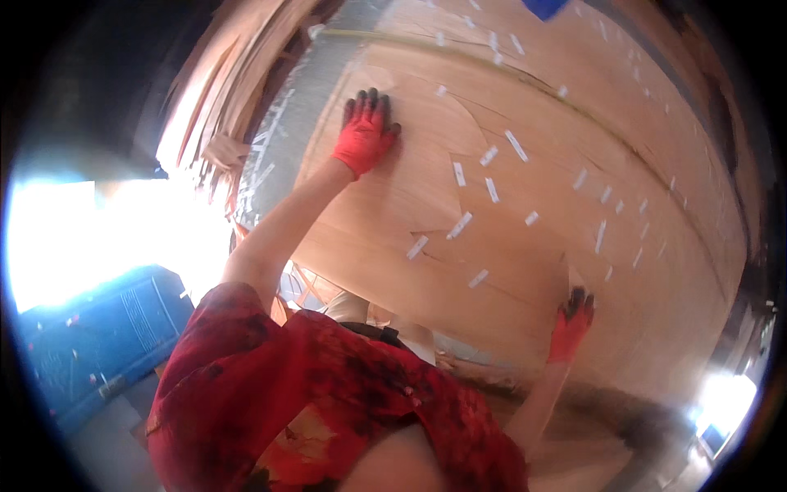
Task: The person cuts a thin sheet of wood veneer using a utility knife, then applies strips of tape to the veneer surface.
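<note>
A broad sheet of thin wood veneer (525, 246) spreads before me, with cracks in it and several short white tape strips (516, 146) stuck across it. My left hand (366, 135), in a red glove with dark fingertips, lies flat near the sheet's left edge, fingers spread. A lighter veneer piece (422, 176) with a torn, jagged edge lies just right of that hand. My right hand (571, 326), gloved the same way, rests on the near right part of the sheet, its fingers stretched out. Close beyond those fingertips is a small pale split (574, 277).
Ragged veneer sheets (217, 82) are piled at the far left, beside a grey surface (318, 86). A blue plastic container (106, 332) stands at the lower left. A yellowish strip (434, 46) crosses the far side. Part of a blue object (544, 7) shows at the top.
</note>
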Demonstrator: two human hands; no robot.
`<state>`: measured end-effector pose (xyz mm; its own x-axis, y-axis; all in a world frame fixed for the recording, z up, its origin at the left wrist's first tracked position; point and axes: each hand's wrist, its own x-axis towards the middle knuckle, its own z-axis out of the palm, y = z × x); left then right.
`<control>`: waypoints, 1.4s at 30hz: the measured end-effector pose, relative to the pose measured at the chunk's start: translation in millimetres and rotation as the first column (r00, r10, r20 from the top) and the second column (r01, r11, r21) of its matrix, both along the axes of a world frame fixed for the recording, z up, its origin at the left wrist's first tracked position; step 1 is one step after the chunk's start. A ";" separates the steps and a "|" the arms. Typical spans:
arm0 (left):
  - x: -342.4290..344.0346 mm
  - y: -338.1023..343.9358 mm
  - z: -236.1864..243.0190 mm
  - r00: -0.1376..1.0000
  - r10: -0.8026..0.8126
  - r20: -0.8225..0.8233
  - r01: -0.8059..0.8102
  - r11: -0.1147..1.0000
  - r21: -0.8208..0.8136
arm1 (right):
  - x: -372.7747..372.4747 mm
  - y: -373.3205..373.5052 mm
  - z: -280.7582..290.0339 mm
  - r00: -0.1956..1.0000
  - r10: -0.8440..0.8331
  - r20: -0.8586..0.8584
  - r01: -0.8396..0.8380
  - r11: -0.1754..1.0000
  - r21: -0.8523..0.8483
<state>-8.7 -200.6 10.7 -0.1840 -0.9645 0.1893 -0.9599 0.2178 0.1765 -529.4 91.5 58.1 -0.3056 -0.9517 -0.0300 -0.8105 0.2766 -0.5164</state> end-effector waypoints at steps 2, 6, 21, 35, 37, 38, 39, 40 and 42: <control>4.8 4.1 -5.2 1.000 0.017 -0.013 -0.017 1.000 0.026 | -7.0 16.9 17.2 0.946 -0.086 -0.313 0.159 0.964 0.215; -4.7 8.3 -0.2 0.996 0.047 -0.071 -0.043 0.997 0.059 | -57.5 73.5 58.2 0.721 -0.425 -0.548 0.672 0.624 0.400; 200.8 77.6 66.3 0.934 0.014 -0.357 -0.057 0.992 -0.110 | 187.9 -132.0 91.7 0.729 -0.177 0.662 0.209 0.977 0.032; 635.5 301.2 3.0 0.757 0.530 -0.383 -0.295 0.800 0.523 | 574.0 -107.5 -56.4 0.693 -0.190 0.695 0.183 0.979 0.086; 694.2 327.9 -15.7 0.821 0.434 -0.371 -0.238 0.851 0.468 | 569.7 -117.4 -60.4 0.578 -0.291 0.762 0.272 0.950 0.156; 719.6 335.7 -19.8 0.852 0.390 -0.350 -0.213 0.868 0.449 | 570.8 -116.2 -58.0 0.547 -0.309 0.778 0.263 0.946 0.191; 726.6 334.3 -14.1 0.809 0.449 -0.379 -0.229 0.835 0.500 | 568.6 -110.4 -54.8 0.515 -0.332 0.790 0.255 0.940 0.228; 727.9 326.6 -5.9 0.762 0.502 -0.409 -0.235 0.803 0.548 | 569.8 -110.4 -51.2 0.486 -0.352 0.800 0.249 0.933 0.259; 743.9 320.6 -17.4 0.726 0.482 -0.490 -0.173 0.818 0.549 | 575.5 -115.6 -53.2 0.666 -0.315 0.676 0.262 0.947 0.184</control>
